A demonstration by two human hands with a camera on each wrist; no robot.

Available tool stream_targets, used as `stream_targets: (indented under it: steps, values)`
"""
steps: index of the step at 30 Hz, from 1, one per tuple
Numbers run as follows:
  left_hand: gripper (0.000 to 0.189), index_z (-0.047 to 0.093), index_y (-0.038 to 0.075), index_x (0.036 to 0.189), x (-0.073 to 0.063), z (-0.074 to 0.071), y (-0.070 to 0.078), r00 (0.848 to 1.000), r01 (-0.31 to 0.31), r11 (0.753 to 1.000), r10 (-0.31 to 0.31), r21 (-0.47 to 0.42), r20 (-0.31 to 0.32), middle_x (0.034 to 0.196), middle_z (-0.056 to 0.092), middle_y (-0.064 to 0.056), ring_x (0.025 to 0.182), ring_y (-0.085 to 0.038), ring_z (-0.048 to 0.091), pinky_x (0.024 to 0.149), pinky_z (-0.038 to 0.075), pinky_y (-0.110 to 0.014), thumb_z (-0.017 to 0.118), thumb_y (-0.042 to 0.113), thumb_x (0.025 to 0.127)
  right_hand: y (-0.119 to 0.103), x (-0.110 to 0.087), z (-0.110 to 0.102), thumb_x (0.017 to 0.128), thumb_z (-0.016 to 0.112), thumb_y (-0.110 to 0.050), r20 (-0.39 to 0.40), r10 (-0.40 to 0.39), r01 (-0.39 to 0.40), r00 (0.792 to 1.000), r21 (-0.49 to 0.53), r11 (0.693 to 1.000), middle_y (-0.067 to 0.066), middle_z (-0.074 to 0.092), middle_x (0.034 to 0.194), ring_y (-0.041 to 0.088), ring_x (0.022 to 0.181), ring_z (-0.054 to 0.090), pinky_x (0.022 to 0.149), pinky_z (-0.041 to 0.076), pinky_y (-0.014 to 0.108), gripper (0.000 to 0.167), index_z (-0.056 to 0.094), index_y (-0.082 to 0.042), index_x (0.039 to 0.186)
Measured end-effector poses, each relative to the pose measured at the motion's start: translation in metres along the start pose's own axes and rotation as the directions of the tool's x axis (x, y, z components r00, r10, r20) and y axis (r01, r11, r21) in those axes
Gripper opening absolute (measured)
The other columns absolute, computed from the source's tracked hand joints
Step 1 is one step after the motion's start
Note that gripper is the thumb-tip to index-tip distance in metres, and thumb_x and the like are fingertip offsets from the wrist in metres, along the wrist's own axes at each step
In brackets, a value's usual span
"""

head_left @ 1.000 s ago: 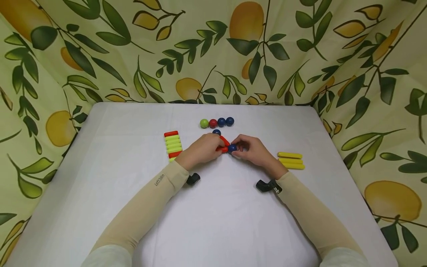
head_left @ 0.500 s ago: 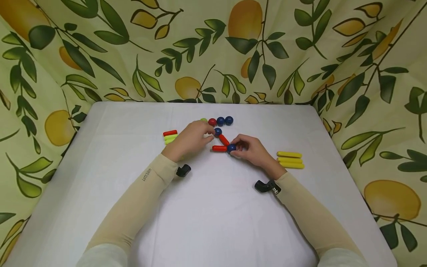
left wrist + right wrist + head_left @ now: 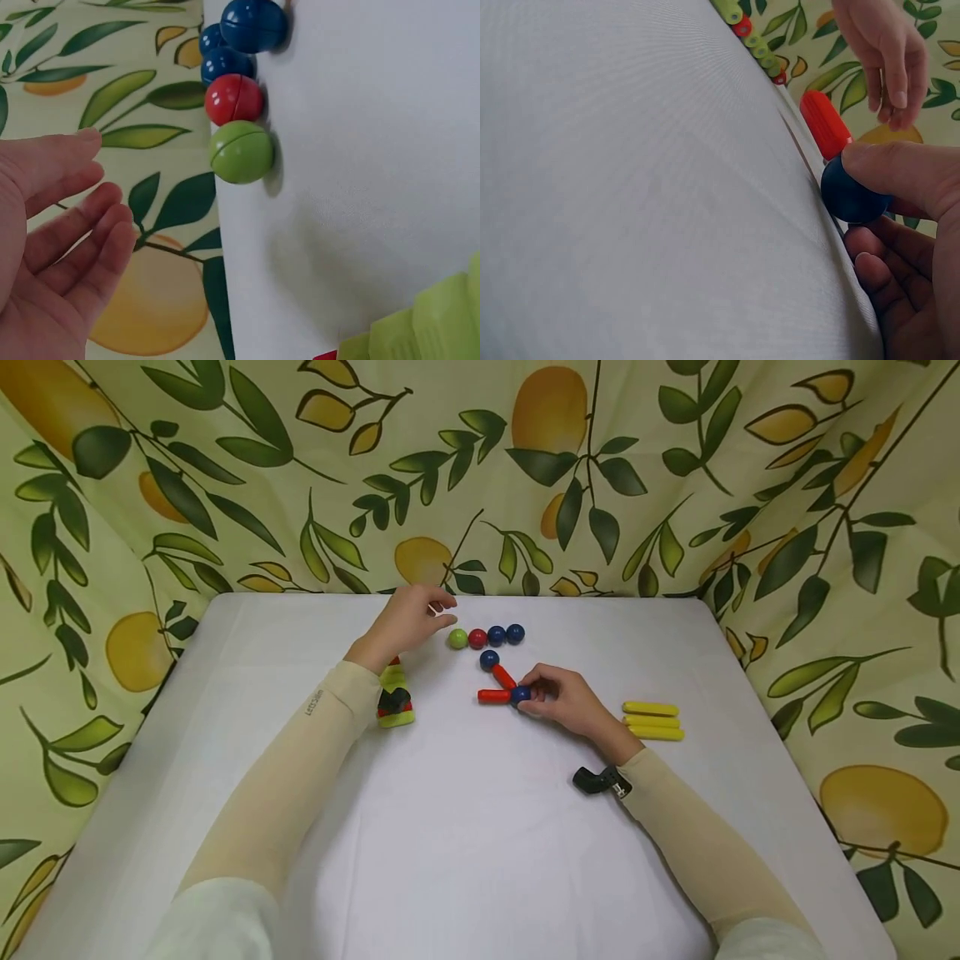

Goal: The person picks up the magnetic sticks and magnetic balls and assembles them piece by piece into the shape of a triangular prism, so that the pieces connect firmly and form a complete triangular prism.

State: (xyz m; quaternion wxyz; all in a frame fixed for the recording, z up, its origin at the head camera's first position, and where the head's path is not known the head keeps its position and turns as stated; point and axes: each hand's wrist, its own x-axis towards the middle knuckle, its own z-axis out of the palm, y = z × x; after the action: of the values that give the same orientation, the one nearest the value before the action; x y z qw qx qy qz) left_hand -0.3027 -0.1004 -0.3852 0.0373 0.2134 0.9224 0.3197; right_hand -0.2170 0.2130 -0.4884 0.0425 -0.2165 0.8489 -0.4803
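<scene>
My right hand (image 3: 561, 693) pinches a blue ball (image 3: 853, 191) between thumb and fingers, low over the white table. Two short red rods, one lying sideways (image 3: 494, 697) and one slanting away (image 3: 505, 677), join this ball in a V. A second blue ball (image 3: 489, 660) caps the slanting rod's far end. Nothing is in my left hand (image 3: 411, 618), raised near the table's back edge with its fingers loosely bent. Closest to it is a green ball (image 3: 242, 152), first in a row with a red ball (image 3: 235, 99) and two blue ones.
Light-green and red rods (image 3: 395, 720) lie side by side at the left, partly hidden under my left wrist and its camera. Several yellow rods (image 3: 652, 722) lie right of my right hand. A fruit-patterned curtain (image 3: 480, 477) hangs behind the table (image 3: 480, 843).
My left hand has let go of the red rods and moved up and left, past the green ball. My right hand still holds the blue ball in about the same place.
</scene>
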Motion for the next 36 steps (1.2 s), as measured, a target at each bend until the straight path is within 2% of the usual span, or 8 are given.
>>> stream_targets:
  steps: [3, 7, 12, 14, 18, 22, 28, 36]
  values:
    - [0.032, 0.076, 0.005, 0.132, 0.009, 0.0, -0.003, 0.999, 0.028, 0.999, -0.027, -0.015, 0.042, 0.121, 0.07, -0.012, 0.115, -0.029, 0.061, 0.101, 0.052, -0.042, 0.077, 0.019, 0.104, 0.001, 0.0, 0.0, 0.09, 0.09, -0.008, 0.0, 0.002, -0.002, 1.0, -0.003, 1.0, 0.004, 0.068, 0.1, 0.025, 0.09, 0.06, 0.078, 0.051, 0.029, 0.027, 0.076, -0.013, 0.112]
    - [0.035, 0.075, 0.001, 0.134, 0.019, 0.008, -0.009, 0.994, 0.041, 0.999, -0.039, -0.019, 0.103, 0.125, 0.07, -0.016, 0.117, -0.031, 0.06, 0.102, 0.051, -0.043, 0.079, 0.016, 0.102, 0.002, 0.001, 0.0, 0.09, 0.09, -0.007, -0.001, -0.002, 0.002, 1.0, -0.005, 1.0, 0.004, 0.068, 0.1, 0.025, 0.09, 0.06, 0.078, 0.051, 0.029, 0.026, 0.076, -0.013, 0.112]
    - [0.035, 0.075, 0.001, 0.131, 0.024, 0.021, -0.02, 0.986, 0.076, 0.997, -0.074, -0.013, 0.152, 0.121, 0.071, -0.013, 0.113, -0.029, 0.061, 0.105, 0.05, -0.043, 0.08, 0.015, 0.1, 0.004, 0.002, 0.001, 0.091, 0.09, -0.007, -0.002, -0.022, 0.022, 1.0, -0.008, 1.0, 0.004, 0.068, 0.1, 0.025, 0.089, 0.06, 0.077, 0.051, 0.029, 0.026, 0.076, -0.012, 0.112]
    - [0.031, 0.076, 0.003, 0.128, 0.023, 0.026, -0.023, 0.985, 0.085, 0.996, -0.081, -0.018, 0.151, 0.118, 0.071, -0.011, 0.111, -0.028, 0.061, 0.105, 0.049, -0.044, 0.081, 0.015, 0.099, 0.004, 0.002, 0.001, 0.091, 0.09, -0.008, -0.003, -0.025, 0.025, 1.0, -0.009, 1.0, 0.003, 0.068, 0.1, 0.025, 0.089, 0.06, 0.077, 0.051, 0.029, 0.026, 0.076, -0.013, 0.112]
    - [0.022, 0.078, 0.005, 0.119, 0.022, 0.033, -0.028, 0.99, 0.063, 0.998, -0.06, -0.019, 0.128, 0.115, 0.073, -0.01, 0.11, -0.028, 0.062, 0.106, 0.049, -0.045, 0.08, 0.014, 0.099, 0.003, 0.001, 0.001, 0.09, 0.09, -0.008, -0.005, -0.015, 0.015, 1.0, -0.01, 1.0, 0.003, 0.068, 0.1, 0.025, 0.089, 0.061, 0.077, 0.051, 0.029, 0.027, 0.076, -0.013, 0.112]
    - [0.02, 0.078, 0.007, 0.118, 0.02, 0.037, -0.03, 0.992, 0.055, 0.998, -0.054, -0.009, 0.118, 0.113, 0.073, -0.008, 0.108, -0.027, 0.062, 0.105, 0.05, -0.044, 0.08, 0.015, 0.1, 0.002, 0.0, 0.001, 0.09, 0.091, -0.009, -0.001, 0.0, 0.0, 1.0, -0.01, 1.0, 0.003, 0.068, 0.099, 0.025, 0.089, 0.061, 0.077, 0.052, 0.029, 0.026, 0.076, -0.014, 0.112]
    - [0.021, 0.078, 0.009, 0.118, 0.013, 0.031, -0.029, 0.992, 0.07, 0.997, -0.067, -0.026, 0.105, 0.114, 0.073, -0.008, 0.107, -0.026, 0.065, 0.1, 0.052, -0.044, 0.082, 0.015, 0.098, 0.003, -0.002, 0.002, 0.09, 0.091, -0.008, -0.009, -0.005, 0.005, 1.0, -0.013, 1.0, 0.003, 0.068, 0.099, 0.026, 0.088, 0.061, 0.077, 0.052, 0.03, 0.026, 0.076, -0.013, 0.112]
    - [0.031, 0.078, 0.006, 0.124, 0.0, 0.009, -0.018, 0.995, 0.019, 0.995, -0.01, -0.095, 0.094, 0.119, 0.075, -0.009, 0.108, -0.024, 0.071, 0.098, 0.055, -0.042, 0.086, 0.014, 0.095, 0.005, -0.001, 0.001, 0.09, 0.09, -0.009, -0.001, 0.0, 0.0, 1.0, -0.015, 1.0, 0.003, 0.068, 0.099, 0.025, 0.089, 0.061, 0.077, 0.051, 0.03, 0.027, 0.077, -0.014, 0.113]
